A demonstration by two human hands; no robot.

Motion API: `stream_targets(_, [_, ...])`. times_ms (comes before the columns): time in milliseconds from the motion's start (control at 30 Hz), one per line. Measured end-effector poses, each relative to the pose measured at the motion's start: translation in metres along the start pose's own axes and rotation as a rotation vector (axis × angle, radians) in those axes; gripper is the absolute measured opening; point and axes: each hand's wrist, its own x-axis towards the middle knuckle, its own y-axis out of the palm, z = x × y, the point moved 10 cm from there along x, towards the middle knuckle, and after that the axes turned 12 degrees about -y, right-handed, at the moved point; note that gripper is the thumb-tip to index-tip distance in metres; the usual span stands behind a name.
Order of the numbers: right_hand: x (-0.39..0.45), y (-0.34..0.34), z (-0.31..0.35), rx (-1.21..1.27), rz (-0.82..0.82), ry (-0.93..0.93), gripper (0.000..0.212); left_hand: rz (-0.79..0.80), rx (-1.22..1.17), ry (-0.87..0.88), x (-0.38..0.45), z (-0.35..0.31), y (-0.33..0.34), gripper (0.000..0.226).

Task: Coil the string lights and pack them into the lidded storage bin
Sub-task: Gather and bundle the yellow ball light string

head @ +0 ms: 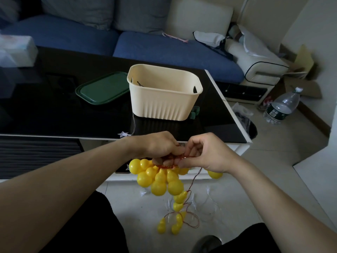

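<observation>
A string of yellow gourd-shaped lights [160, 179] on thin reddish wire hangs in a bunch below my hands, in front of the table's near edge. My left hand [158, 147] grips the gathered loops of wire at the top of the bunch. My right hand [204, 152] pinches the wire right beside it. The loose tail [177, 214] with a few more gourds trails down to the floor. The cream storage bin [164, 92] stands open on the black table, and its green lid [104, 88] lies flat to the bin's left.
A thin wire with a clear star light [123, 134] hangs from the bin toward the table's front edge. Clear star lights lie on the tiled floor [206, 203]. A blue sofa [164, 50] is behind the table; a water bottle [284, 106] stands at right.
</observation>
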Motion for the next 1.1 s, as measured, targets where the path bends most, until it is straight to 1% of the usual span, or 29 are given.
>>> stream_targets(133, [0.002, 0.001, -0.008, -0.031, 0.026, -0.005, 0.014, 0.088, 0.064, -0.076, 0.000, 0.008, 0.012, 0.048])
stream_targets(200, [0.004, 0.001, -0.008, -0.037, 0.031, -0.007, 0.010, 0.116, 0.018, -0.115, 0.001, 0.011, 0.016, 0.048])
stream_targets(267, [0.005, 0.000, -0.008, -0.028, 0.021, 0.004, 0.008, 0.130, -0.069, -0.111, 0.001, 0.011, 0.014, 0.047])
stream_targets(300, [0.005, -0.001, -0.008, -0.026, 0.012, 0.014, 0.010, 0.128, -0.105, -0.092, 0.000, 0.009, 0.012, 0.049])
stream_targets(367, [0.003, -0.005, -0.008, -0.007, -0.008, 0.044, 0.024, 0.109, -0.146, -0.046, -0.004, 0.004, 0.006, 0.060])
stream_targets(433, [0.000, -0.009, -0.011, 0.034, -0.020, 0.080, 0.034, 0.062, -0.162, -0.016, -0.007, -0.001, -0.001, 0.066])
stream_targets(500, [-0.003, -0.015, -0.013, 0.062, -0.030, 0.099, 0.036, -0.006, -0.220, 0.003, -0.007, -0.002, -0.011, 0.066])
stream_targets(567, [-0.007, -0.028, -0.018, 0.091, -0.087, 0.113, 0.037, -0.060, -0.368, 0.002, -0.004, 0.002, -0.022, 0.060])
stream_targets(633, [-0.012, -0.048, -0.028, 0.115, -0.192, 0.145, 0.043, -0.131, -0.489, -0.005, -0.003, 0.006, -0.034, 0.054])
stream_targets(767, [-0.024, -0.078, -0.050, 0.020, -0.323, 0.215, 0.054, -0.266, -0.662, -0.017, -0.008, 0.008, -0.050, 0.048])
stream_targets(833, [-0.031, -0.086, -0.058, 0.001, -0.360, 0.243, 0.057, -0.298, -0.711, -0.041, -0.009, 0.012, -0.052, 0.048])
stream_targets(900, [-0.036, -0.091, -0.063, -0.002, -0.388, 0.270, 0.054, -0.303, -0.748, -0.070, -0.009, 0.015, -0.050, 0.049])
stream_targets(967, [-0.037, -0.094, -0.063, 0.013, -0.437, 0.270, 0.046, -0.282, -0.778, -0.104, -0.008, 0.017, -0.044, 0.049])
stream_targets(1067, [-0.034, -0.095, -0.048, 0.002, -0.534, 0.209, 0.040, -0.224, -0.808, -0.142, -0.007, 0.019, -0.035, 0.049])
stream_targets(1100, [-0.031, -0.092, -0.044, -0.008, -0.528, 0.194, 0.039, -0.205, -0.815, -0.142, -0.006, 0.018, -0.033, 0.048])
